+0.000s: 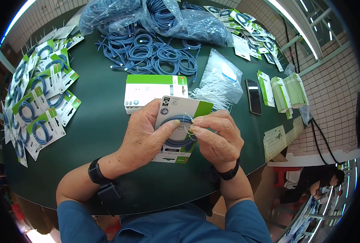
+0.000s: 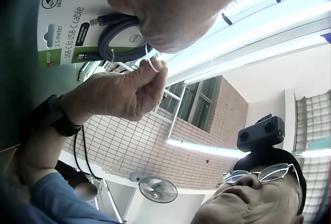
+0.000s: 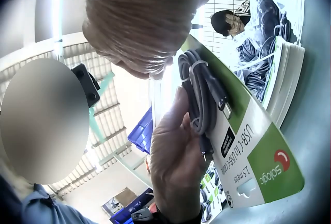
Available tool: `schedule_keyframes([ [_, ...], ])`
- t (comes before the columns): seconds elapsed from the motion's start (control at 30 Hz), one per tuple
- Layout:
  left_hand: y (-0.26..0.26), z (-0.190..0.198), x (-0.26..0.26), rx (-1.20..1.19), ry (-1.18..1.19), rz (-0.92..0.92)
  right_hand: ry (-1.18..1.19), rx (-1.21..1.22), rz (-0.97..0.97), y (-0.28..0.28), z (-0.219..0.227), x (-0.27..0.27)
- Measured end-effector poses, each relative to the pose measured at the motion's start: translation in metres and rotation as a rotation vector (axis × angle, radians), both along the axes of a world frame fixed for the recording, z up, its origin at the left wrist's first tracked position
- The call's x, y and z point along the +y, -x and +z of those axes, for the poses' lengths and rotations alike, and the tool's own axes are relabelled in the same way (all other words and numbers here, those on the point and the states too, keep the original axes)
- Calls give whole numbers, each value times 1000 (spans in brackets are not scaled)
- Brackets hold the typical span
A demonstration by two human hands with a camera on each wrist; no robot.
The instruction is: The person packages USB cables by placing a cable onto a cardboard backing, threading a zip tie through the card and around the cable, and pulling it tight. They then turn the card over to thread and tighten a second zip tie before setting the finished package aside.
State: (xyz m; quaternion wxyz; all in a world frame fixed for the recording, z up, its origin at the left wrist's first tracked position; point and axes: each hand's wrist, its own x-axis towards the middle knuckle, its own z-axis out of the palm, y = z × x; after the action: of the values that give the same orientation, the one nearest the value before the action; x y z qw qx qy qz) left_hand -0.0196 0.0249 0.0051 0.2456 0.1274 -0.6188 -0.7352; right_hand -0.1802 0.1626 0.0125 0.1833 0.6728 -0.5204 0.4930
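A white and green cardboard packaging card (image 1: 186,104) is held up over the table by my left hand (image 1: 137,141). Its thumb presses a coiled blue-grey USB-C cable (image 3: 192,95) against the printed face. At the card's other side, my right hand (image 1: 222,137) pinches a thin white tie (image 2: 153,63) between thumb and fingertips; the tie loops around the coil. A second white tie (image 2: 113,54) shows on the cable in the left wrist view. Just behind the hands lies a stack of similar cards (image 1: 149,90) without cables.
Carded cables (image 1: 42,131) pile up at the left, with more (image 1: 250,30) at the far right. Loose coiled cables (image 1: 151,54) and plastic bags (image 1: 206,28) of cables lie at the back. White ties (image 1: 214,95) spill from a bag. A phone (image 1: 254,97) lies near card stacks (image 1: 295,91).
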Motion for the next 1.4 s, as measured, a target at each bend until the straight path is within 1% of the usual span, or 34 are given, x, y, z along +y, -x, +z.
schedule_keyframes([
  [0.63,0,1,2,-10,-4,1,7,14,-17,1,0,-6],
  [0.73,-1,-2,4,-2,165,36,-24,8,-36,3,0,-9],
  [0.77,-2,-1,4,-2,165,36,-24,8,-35,3,1,-9],
  [0.87,-3,3,5,-22,277,52,-103,-21,-33,4,7,-7],
  [1.03,-1,-3,4,-2,219,34,-97,25,-47,4,10,-7],
  [1.13,0,-4,3,-3,189,58,-118,119,-61,3,12,-6],
  [1.27,1,-5,3,-8,149,51,-107,115,-56,5,9,-7],
  [1.4,0,-4,2,-2,213,39,-137,108,-74,7,13,-7],
])
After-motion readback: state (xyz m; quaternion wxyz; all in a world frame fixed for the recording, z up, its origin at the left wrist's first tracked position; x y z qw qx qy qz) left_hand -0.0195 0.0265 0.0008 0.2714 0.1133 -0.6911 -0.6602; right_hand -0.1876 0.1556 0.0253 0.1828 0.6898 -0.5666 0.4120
